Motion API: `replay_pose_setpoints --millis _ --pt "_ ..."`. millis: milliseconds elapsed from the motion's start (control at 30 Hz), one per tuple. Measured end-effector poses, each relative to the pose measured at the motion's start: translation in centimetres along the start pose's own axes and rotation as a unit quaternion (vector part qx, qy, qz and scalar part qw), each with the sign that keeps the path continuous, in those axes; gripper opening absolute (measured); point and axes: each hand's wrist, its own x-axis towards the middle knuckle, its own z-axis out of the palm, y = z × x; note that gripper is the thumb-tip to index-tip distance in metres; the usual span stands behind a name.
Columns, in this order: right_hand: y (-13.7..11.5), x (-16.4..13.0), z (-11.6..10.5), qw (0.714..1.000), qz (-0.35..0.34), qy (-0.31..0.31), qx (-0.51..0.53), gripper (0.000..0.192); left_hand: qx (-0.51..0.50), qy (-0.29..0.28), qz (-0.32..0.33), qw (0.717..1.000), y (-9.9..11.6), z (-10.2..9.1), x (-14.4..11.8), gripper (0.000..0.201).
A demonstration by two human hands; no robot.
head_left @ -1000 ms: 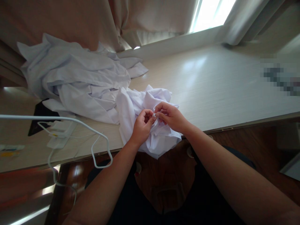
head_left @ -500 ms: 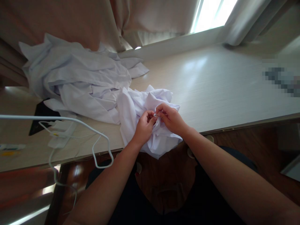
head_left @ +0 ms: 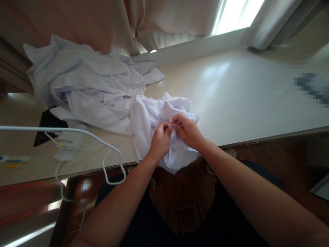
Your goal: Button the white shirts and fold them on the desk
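Pinching with closed fingertips, your left hand (head_left: 160, 140) and right hand (head_left: 189, 132) are working crumpled white fabric (head_left: 168, 109) at near centre, probably needing steady tension next.

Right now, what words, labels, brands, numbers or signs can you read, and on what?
None can be read.
Held crumpled white fabric: no lettering shows.
Slim white-and-blue item at far left: any print too blurred.
Flat white plastic block with a yellow mark: any print too small.
Grey pixelated patch at far right: masked.

Between curtains (head_left: 177, 20), a window (head_left: 239, 15) brightens the pale tabletop (head_left: 244, 96).
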Motion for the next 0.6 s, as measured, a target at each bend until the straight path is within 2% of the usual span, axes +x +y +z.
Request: replay_pose_setpoints --millis 167,300,600 --pt "0.3 0.0 0.0 0.998 0.042 -0.018 0.044 0.005 0.027 0.011 0.013 1.0 0.1 0.2 -0.2 0.026" --pt "0.7 -0.1 -0.3 0.993 0.069 -0.043 0.085 0.006 0.039 -0.003 0.037 0.999 0.1 0.2 -0.2 0.025" --pt "0.4 0.1 -1.4 0.996 0.043 -0.056 0.058 0.012 0.032 -0.017 0.03 0.999 0.1 0.2 -0.1 0.025"
